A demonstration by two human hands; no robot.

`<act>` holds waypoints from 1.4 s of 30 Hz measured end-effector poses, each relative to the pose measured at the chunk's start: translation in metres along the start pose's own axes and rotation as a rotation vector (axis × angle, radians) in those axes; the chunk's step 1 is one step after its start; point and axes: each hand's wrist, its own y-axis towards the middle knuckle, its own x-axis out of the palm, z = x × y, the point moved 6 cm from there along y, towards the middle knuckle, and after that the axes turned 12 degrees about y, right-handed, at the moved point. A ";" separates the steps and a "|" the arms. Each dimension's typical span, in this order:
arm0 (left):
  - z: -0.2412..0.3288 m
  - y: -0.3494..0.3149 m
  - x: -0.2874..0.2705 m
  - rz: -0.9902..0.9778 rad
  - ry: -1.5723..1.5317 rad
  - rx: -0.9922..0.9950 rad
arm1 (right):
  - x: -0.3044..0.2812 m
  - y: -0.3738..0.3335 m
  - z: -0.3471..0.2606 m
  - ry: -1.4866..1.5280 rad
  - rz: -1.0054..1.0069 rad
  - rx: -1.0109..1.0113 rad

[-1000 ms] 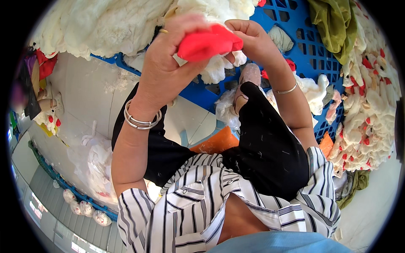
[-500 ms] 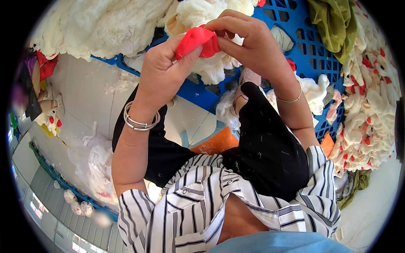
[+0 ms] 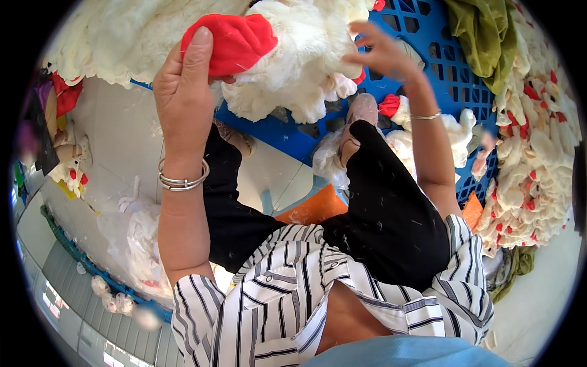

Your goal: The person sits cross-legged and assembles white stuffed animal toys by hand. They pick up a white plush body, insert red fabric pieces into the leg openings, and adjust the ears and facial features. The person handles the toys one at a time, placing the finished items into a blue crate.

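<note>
My left hand (image 3: 183, 101) is closed on a red fabric piece (image 3: 243, 44), the thumb lying flat on top of it. Beside that piece spreads white fluffy plush (image 3: 299, 55); whether the two are joined I cannot tell. My right hand (image 3: 386, 54), a little smeared by motion, is off to the right over the blue plastic crate. Its fingers are apart and hold nothing. Another red-tipped plush piece (image 3: 391, 105) lies below my right hand, near my right wrist.
Under the plush is a blue perforated plastic crate (image 3: 449, 79). White plush (image 3: 140, 37) is heaped at the far left. Olive cloth (image 3: 483, 37) hangs at the far right, above a large pile of red-and-white plush pieces (image 3: 520, 189). Plastic bags (image 3: 143, 244) lie on the left floor.
My left hand has moved left and up with the red fabric, which shows more of its surface. My right hand has let go of it and moved away to the right.
</note>
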 end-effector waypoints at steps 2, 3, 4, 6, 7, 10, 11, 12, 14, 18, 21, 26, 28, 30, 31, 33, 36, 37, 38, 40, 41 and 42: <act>-0.006 0.004 -0.010 0.106 0.013 -0.033 | 0.051 -0.017 0.024 -0.068 -0.258 0.168; -0.010 0.007 -0.019 0.160 0.027 -0.049 | 0.076 -0.024 0.029 -0.105 -0.418 0.184; -0.008 0.013 -0.039 0.310 -0.053 -0.058 | 0.086 -0.027 0.024 -0.071 -0.432 0.159; -0.003 0.025 -0.077 0.481 -0.222 -0.013 | 0.081 -0.028 0.024 -0.048 -0.361 0.066; 0.001 0.029 -0.094 0.510 -0.314 0.028 | 0.059 -0.020 0.009 0.113 -0.296 0.228; -0.002 0.024 -0.096 0.526 -0.335 0.038 | 0.008 0.003 0.002 -0.005 -0.078 0.000; 0.000 0.024 -0.090 0.510 -0.352 0.030 | -0.004 0.007 -0.001 -0.036 0.008 0.007; 0.003 0.023 -0.081 0.497 -0.368 0.024 | -0.017 0.010 0.007 -0.063 0.074 0.080; 0.004 0.021 -0.076 0.446 -0.415 0.018 | -0.027 0.007 -0.045 -0.217 0.225 -0.214; -0.006 0.013 -0.050 0.042 -0.440 -0.024 | 0.020 -0.003 -0.069 -0.185 0.127 -0.309; -0.023 -0.010 -0.007 -0.223 -0.320 -0.020 | 0.105 -0.023 -0.095 -0.115 -0.337 -0.253; -0.005 -0.012 0.036 -0.397 -0.346 -0.167 | 0.100 -0.019 -0.050 0.150 -0.365 -0.263; -0.005 -0.003 0.021 -0.313 -0.178 -0.152 | 0.007 -0.001 -0.002 -0.077 -0.077 -0.145; -0.010 -0.002 0.008 -0.238 -0.052 -0.183 | -0.110 -0.006 -0.018 -0.228 0.301 -0.198; -0.011 -0.003 0.006 -0.244 -0.019 -0.191 | -0.153 -0.017 -0.042 -0.284 0.459 -0.242; -0.011 -0.003 0.009 -0.284 0.004 -0.178 | -0.214 -0.041 -0.105 -0.397 0.728 -0.332; -0.006 -0.007 0.012 -0.321 0.018 -0.139 | -0.222 -0.038 -0.141 -0.524 0.934 -0.345; -0.004 -0.008 0.013 -0.322 0.028 -0.126 | -0.205 -0.022 -0.126 -0.540 0.902 -0.272; -0.004 -0.007 0.015 -0.335 0.019 -0.109 | -0.185 -0.003 -0.090 -0.504 0.804 -0.218; -0.008 -0.003 0.024 -0.360 -0.005 -0.108 | -0.109 0.038 0.040 -0.253 0.451 0.114; -0.008 -0.001 0.026 -0.359 0.005 -0.113 | -0.051 0.050 0.098 -0.143 0.257 0.328; -0.009 0.000 0.026 -0.349 0.019 -0.124 | 0.003 0.048 0.130 -0.066 0.091 0.512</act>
